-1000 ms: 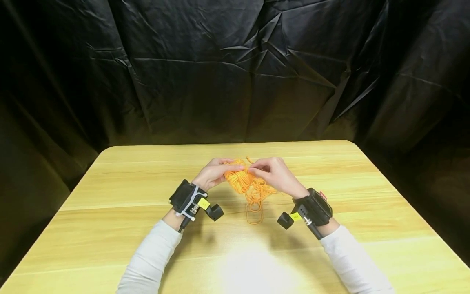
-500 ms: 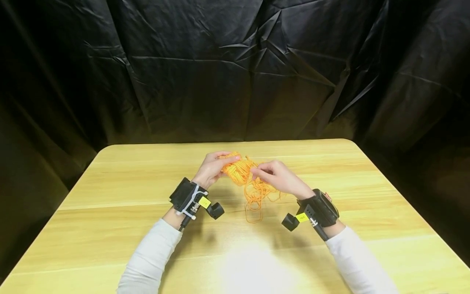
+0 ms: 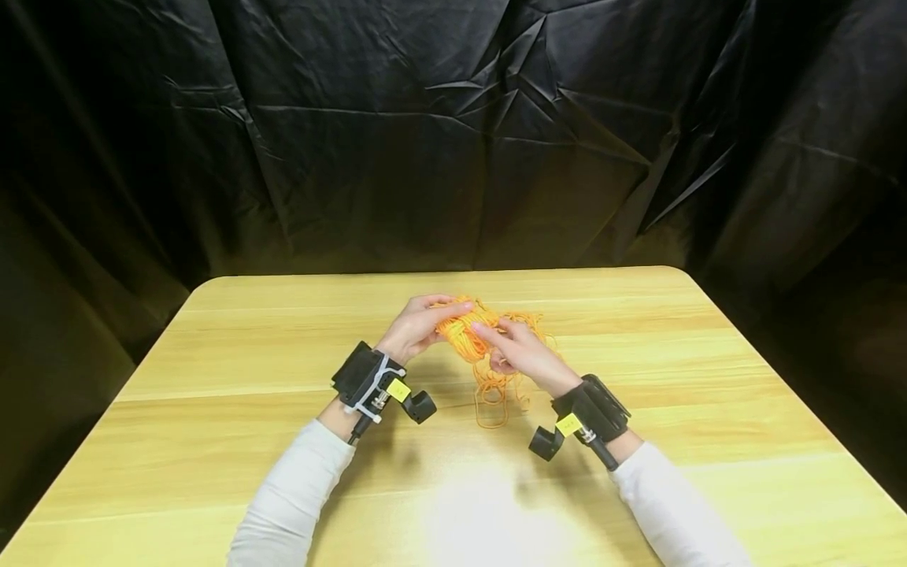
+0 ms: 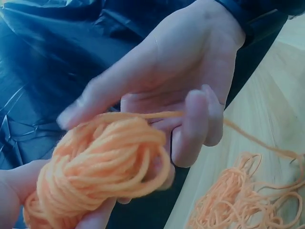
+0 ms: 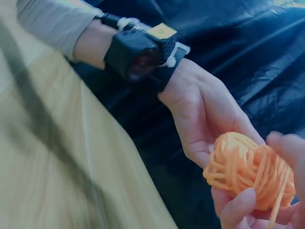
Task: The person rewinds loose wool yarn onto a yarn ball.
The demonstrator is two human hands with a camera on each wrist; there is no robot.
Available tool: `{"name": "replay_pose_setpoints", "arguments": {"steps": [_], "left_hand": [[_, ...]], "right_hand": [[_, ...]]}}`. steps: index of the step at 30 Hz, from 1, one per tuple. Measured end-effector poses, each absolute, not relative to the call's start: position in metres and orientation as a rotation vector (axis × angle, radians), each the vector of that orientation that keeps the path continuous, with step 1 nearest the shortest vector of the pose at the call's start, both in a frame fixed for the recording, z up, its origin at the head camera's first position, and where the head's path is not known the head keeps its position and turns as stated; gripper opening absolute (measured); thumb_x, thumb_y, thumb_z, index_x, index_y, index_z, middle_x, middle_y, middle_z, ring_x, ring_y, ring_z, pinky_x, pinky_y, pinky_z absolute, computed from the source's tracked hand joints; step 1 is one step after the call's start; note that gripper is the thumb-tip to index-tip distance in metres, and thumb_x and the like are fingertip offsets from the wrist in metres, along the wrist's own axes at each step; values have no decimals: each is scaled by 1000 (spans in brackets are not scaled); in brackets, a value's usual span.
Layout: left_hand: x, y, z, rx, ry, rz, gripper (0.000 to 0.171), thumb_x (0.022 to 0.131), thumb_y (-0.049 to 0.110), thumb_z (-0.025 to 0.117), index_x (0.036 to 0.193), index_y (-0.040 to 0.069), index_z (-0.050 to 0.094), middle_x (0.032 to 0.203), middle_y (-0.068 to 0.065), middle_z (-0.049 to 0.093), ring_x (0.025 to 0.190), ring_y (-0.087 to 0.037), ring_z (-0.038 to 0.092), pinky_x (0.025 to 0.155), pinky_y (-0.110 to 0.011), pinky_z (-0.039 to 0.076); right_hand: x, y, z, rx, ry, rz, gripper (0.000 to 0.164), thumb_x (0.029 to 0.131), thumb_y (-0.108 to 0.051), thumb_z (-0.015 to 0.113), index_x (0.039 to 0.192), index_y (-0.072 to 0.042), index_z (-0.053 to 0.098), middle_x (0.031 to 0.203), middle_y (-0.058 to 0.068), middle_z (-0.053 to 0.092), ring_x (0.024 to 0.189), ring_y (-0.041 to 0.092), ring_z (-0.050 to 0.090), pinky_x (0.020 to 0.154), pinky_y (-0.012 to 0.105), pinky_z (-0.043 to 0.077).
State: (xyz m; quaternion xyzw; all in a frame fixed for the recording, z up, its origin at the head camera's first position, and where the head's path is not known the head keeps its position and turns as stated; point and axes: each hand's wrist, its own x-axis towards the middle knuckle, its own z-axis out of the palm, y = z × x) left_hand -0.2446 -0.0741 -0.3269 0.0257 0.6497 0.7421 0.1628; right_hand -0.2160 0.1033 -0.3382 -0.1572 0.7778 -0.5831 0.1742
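Note:
A wound ball of orange yarn (image 3: 460, 335) is held in my left hand (image 3: 411, 329), with the thumb over its top and the fingers beneath. My right hand (image 3: 531, 361) is at the ball's right side. Its thumb touches the ball, as the left wrist view shows. A yarn strand (image 4: 162, 114) runs from the ball through the curled fingers of that hand (image 4: 176, 62). From there it leads down to a loose heap of yarn (image 4: 228, 195) on the table. In the right wrist view the ball (image 5: 250, 169) sits between both hands, its underside partly hidden.
Loose yarn loops (image 3: 490, 409) trail on the light wooden table (image 3: 234, 346) below the hands. A black sheet (image 3: 397, 181) hangs behind the table's far edge. Both wrists carry black bands with small cameras (image 3: 420, 406).
My right hand has come in from the right and lower, its thumb now against the ball. The left hand and ball shifted up, then slightly back right. The loose yarn has shifted a little.

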Motion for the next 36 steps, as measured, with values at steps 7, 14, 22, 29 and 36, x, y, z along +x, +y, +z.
{"name": "replay_pose_setpoints", "arguments": {"steps": [7, 14, 22, 29, 36], "left_hand": [[-244, -80, -326, 153, 1848, 1979, 34, 86, 15, 59, 112, -7, 55, 81, -4, 61, 68, -12, 59, 66, -26, 53], [-243, -86, -326, 278, 1826, 1857, 35, 88, 14, 56, 116, -6, 52, 85, -7, 63, 74, -17, 62, 77, -47, 48], [-242, -90, -324, 255, 1802, 1952, 35, 88, 9, 54, 117, -10, 50, 83, -5, 64, 73, -15, 63, 78, -43, 49], [-243, -91, -323, 246, 1736, 1975, 36, 89, 6, 51, 119, -12, 47, 83, -5, 65, 74, -14, 63, 83, -45, 46], [-242, -93, -322, 260, 1792, 1965, 35, 88, 6, 53, 117, -12, 48, 81, -4, 65, 73, -14, 63, 78, -41, 49]], "right_hand": [[-217, 105, -340, -451, 2272, -1600, 30, 88, -34, 53, 88, -4, 53, 51, -4, 32, 45, 10, 29, 45, 20, 25], [-217, 110, -336, -439, 2317, -1537, 37, 86, -42, 55, 77, -7, 44, 52, -4, 30, 45, 10, 28, 46, 20, 25], [-227, 128, -336, -427, 2254, -1662, 34, 86, -40, 54, 90, -6, 60, 56, -4, 31, 49, 7, 28, 48, 19, 24], [-235, 144, -348, -550, 1711, -2047, 16, 90, -12, 51, 94, -11, 67, 72, -5, 55, 48, 2, 33, 48, 14, 28], [-239, 151, -336, -603, 1732, -2072, 19, 91, -10, 50, 88, -14, 68, 62, -6, 40, 49, 3, 32, 48, 15, 27]]}}
